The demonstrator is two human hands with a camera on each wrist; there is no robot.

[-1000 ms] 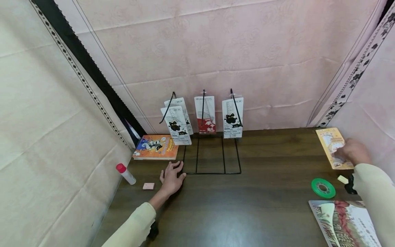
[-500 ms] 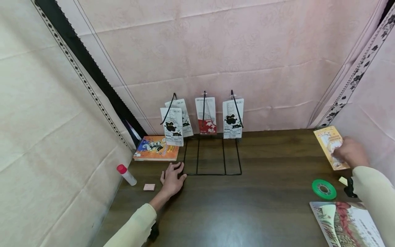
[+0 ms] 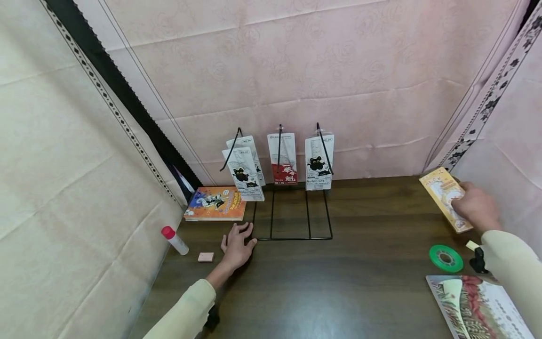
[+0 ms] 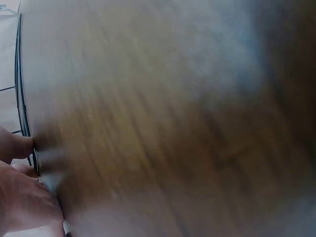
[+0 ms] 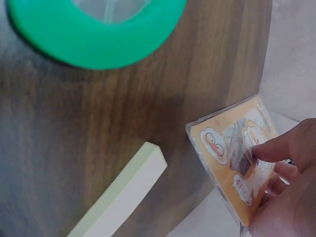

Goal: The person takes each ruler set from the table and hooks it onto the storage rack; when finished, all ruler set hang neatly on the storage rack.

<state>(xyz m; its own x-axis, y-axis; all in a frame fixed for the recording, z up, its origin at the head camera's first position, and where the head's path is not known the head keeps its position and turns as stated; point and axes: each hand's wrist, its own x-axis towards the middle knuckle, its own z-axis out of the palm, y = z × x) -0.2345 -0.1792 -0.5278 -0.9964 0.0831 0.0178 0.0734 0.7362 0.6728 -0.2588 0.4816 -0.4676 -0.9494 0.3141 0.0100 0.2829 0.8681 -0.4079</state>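
Note:
At the left front corner of a black wire display rack [image 3: 294, 239], the left hand [image 3: 237, 247] rests low, its thumb and bent fingers around the frame. Ruler set packs [image 3: 319, 162] in white and red-and-white hang from the rack's three hooks. The right hand [image 3: 476, 205] pinches a yellow-orange cartoon pack [image 3: 442, 195] at the table's far right, thumb on its printed front. In the right wrist view the pack [image 5: 224, 163] is tilted, in clear plastic and marked "4PC"; the fingers behind it are partly hidden.
An orange picture book [image 3: 213, 203] lies left of the rack, near a red-capped glue stick [image 3: 175, 240] and a pink eraser [image 3: 205, 257]. A green tape roll [image 3: 446, 258], a pale yellow block [image 3: 472, 245] and a picture-covered book [image 3: 474, 303] lie at right. Cloth walls [image 3: 296, 70] enclose the table.
The right hand has moved slightly left and back with the yellow-orange pack, now more tilted. The front pack on the left hook swings. The left hand stays at the rack corner.

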